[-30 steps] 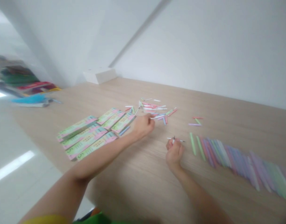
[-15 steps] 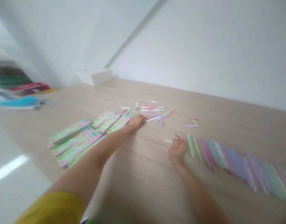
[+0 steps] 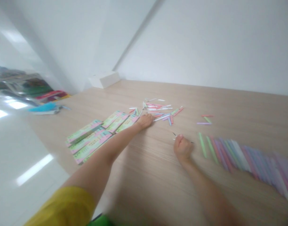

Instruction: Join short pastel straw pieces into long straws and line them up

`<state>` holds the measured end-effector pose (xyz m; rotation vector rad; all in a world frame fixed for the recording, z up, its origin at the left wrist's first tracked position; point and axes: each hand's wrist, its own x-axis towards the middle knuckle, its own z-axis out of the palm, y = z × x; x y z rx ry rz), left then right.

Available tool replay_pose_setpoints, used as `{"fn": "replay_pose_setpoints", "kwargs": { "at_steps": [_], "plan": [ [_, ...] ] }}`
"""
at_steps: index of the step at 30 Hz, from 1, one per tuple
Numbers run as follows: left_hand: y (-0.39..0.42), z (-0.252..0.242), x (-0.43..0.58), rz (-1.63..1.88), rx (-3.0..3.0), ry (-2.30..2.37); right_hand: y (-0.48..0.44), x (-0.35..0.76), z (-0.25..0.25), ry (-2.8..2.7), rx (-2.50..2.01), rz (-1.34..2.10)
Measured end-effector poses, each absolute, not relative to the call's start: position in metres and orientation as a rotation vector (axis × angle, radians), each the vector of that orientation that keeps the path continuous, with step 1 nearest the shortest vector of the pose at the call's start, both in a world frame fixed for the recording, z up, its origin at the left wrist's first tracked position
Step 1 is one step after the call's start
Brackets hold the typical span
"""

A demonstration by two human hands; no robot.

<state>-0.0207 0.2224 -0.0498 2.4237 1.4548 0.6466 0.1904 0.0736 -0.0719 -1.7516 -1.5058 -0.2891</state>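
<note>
My left hand rests palm down on the table at the near left edge of a loose pile of thin pastel and white sticks. Its fingers are apart and slightly bent, touching or very close to the nearest sticks. My right hand is closed just above the table. A slim stick with a dark tip pokes out of its left side, and a short dark end shows on the right; blur hides its kind. To the right of that hand lies a long row of pastel sticks.
Flat green-and-pink boxes marked 5 lie beside my left forearm. Three loose sticks form a Z shape farther back. A white box stands against the wall, and a blue item lies at the table's left edge.
The view has swung left, so everything sits farther right. My right hand has turned and moved slightly left, away from the row; the stick in it now points differently. My left hand stays by the pile.
</note>
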Motion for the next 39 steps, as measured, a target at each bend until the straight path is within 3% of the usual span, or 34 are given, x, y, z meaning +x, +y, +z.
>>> {"fn": "replay_pose_setpoints", "kwargs": {
  "at_steps": [11, 18, 27, 31, 39],
  "plan": [
    [0.189, -0.033, -0.063, 0.450, 2.493, 1.814, 0.074, 0.186, -0.072, -1.668, -1.735, -0.419],
    [0.177, -0.037, -0.037, 0.398, 2.486, 1.769, 0.072, 0.185, -0.071, -1.753, -1.703, -0.510],
    [0.152, -0.057, -0.008, 0.485, 2.387, 1.523, 0.072, 0.192, -0.067, -1.836, -1.758, -0.562],
    [0.109, -0.067, -0.008, 0.715, 2.209, 1.149, 0.075, 0.189, -0.067, -1.869, -1.821, -0.468],
    [0.083, -0.064, -0.013, 0.768, 1.914, 0.676, 0.073, 0.182, -0.071, -2.229, -1.400, -0.321]
  ]
}}
